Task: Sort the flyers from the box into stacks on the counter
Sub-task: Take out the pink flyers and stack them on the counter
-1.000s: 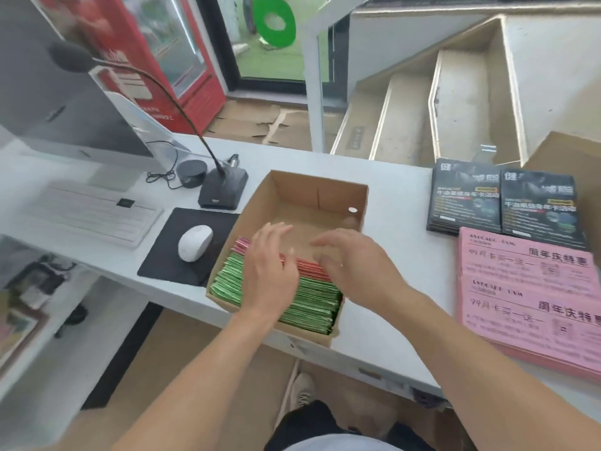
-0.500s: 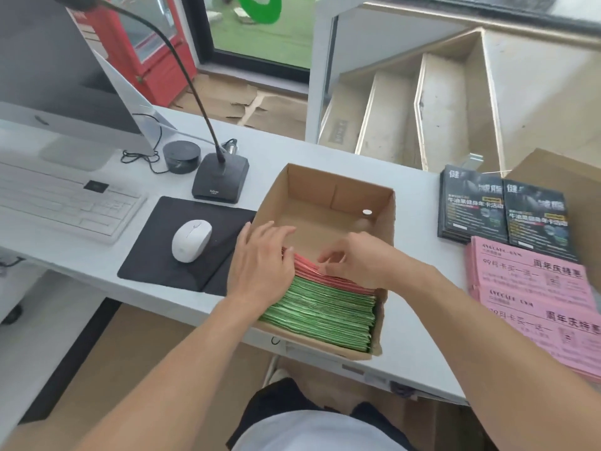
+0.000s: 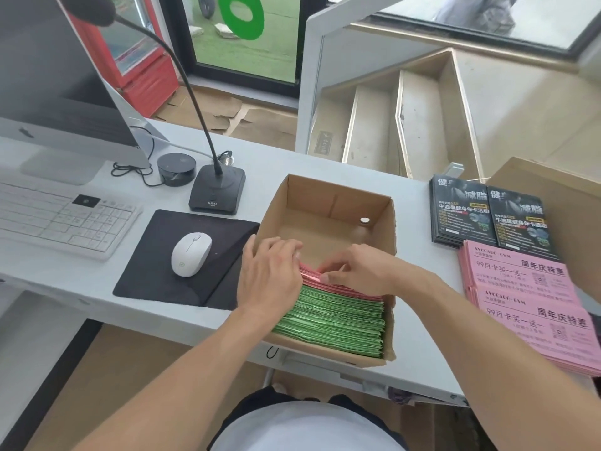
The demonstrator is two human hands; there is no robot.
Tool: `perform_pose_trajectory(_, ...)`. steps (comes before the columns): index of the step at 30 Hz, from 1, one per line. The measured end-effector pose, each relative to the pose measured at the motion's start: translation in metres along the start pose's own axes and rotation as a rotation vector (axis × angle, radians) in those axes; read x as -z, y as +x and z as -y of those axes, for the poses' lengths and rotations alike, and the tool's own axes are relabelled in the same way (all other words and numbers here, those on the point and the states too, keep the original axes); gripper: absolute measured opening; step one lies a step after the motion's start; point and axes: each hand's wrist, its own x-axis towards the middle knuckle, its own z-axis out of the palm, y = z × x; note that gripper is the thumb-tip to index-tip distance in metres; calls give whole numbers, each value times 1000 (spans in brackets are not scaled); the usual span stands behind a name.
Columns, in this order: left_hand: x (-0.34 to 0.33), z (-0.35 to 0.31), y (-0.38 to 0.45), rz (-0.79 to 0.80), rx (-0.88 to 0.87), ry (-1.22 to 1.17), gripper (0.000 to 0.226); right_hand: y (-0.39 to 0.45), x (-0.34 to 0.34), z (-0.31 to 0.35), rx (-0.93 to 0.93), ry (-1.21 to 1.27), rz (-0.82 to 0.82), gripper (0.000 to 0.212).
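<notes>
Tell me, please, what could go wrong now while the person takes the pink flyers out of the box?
1. The right hand pinches only the pink flyers' edges, so some may slip or bend.
2. Green flyers packed against them could come out too.
3. The box overhangs the counter edge; pulling may tip it.

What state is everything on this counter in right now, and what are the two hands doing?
Box: open, far half bare.
Green flyers: packed on edge in the box.
Pink flyers in the box: behind the green ones.
Left hand: fingers pressed on the flyers.
Right hand: pinching pink flyers.
Pink stack: flat on the counter.
Black stacks: flat, side by side.
</notes>
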Motion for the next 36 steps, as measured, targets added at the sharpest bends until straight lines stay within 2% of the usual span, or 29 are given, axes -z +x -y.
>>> perform_pose_trajectory(10, 1, 2, -2, 2, -29, -46, 30, 4, 1, 7, 42, -228, -130, 32)
perform_pose_trajectory(15, 1, 1, -1, -11, -30, -24, 26, 2, -1, 8, -16, -294, -84, 19)
perform_pose_trajectory(18, 2, 1, 0, 2, -26, -16, 34, 4, -8, -1, -76, -232, -114, 9)
perform_pose_trajectory(20, 2, 1, 1, 14, -15, -20, 43, 5, -12, -5, -93, -217, -163, 16)
perform_pose_trajectory(23, 5, 0, -1, -62, -9, -80, 63, -2, -16, -5, -114, -218, -354, 11)
perform_pose_trajectory(25, 13, -4, -3, -195, -67, -210, 75, -13, -10, -2, -145, -100, -537, 18)
perform_pose_trajectory(28, 22, -19, -8, -323, -285, -352, 92, -40, 10, 5, -165, 341, -686, 19)
perform_pose_trajectory(31, 19, -58, -16, -169, -467, -352, 114, -73, 23, 12, -177, 739, -698, 14)
perform_pose_trajectory(33, 9, -90, -21, -61, -550, -261, 123, -93, 24, 9, -231, 941, -688, 13)
perform_pose_trajectory(36, -8, -128, -30, -38, -573, -354, 98, -121, 21, -3, -266, 1091, -727, 12)
